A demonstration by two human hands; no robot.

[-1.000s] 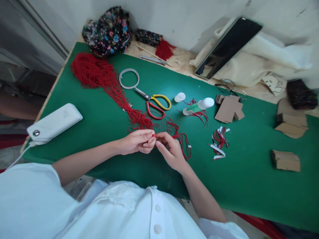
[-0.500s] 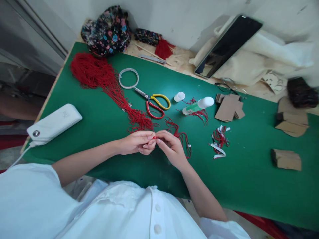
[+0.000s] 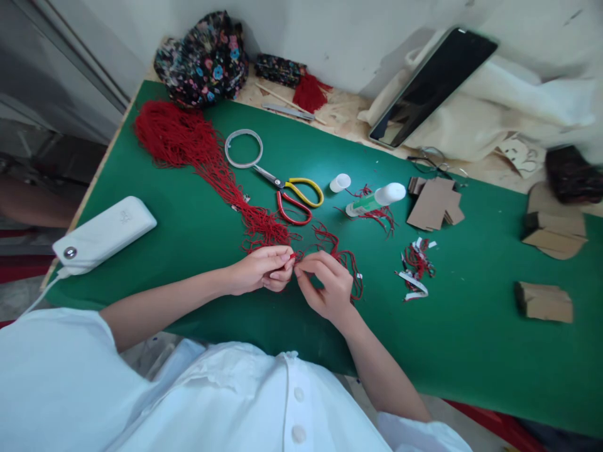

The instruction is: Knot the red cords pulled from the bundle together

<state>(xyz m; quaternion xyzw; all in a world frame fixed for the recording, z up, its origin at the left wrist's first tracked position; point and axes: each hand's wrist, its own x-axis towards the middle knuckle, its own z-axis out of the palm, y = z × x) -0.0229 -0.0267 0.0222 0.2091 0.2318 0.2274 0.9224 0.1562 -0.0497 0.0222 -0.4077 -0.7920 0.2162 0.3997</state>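
Note:
My left hand (image 3: 264, 269) pinches a short piece of red cord (image 3: 293, 255), whose end pokes out past the thumb and forefinger. Just to its right, my right hand (image 3: 327, 284) has thumb and forefinger tips pressed together; whatever they hold is too small to make out. Beyond the hands lies a long bundle of red cords (image 3: 211, 166), its loose ends reaching close to my left fingers. Scissors (image 3: 282, 185) with one yellow and one red handle rest beside the bundle. Loose red cord pieces (image 3: 346, 257) lie behind my right hand.
A glue bottle (image 3: 372, 201) lies near a small white cap (image 3: 340, 182). Cardboard pieces (image 3: 433, 204) and cord scraps (image 3: 417, 267) are to the right. A white power bank (image 3: 104, 235) sits left. At the back are a clear ring (image 3: 244, 149), floral cloth (image 3: 205, 63) and a phone (image 3: 433, 85).
My right hand has drawn slightly right and down, away from my left fingertips, opening a small gap. More of the red piece shows in my left hand, which has stayed put.

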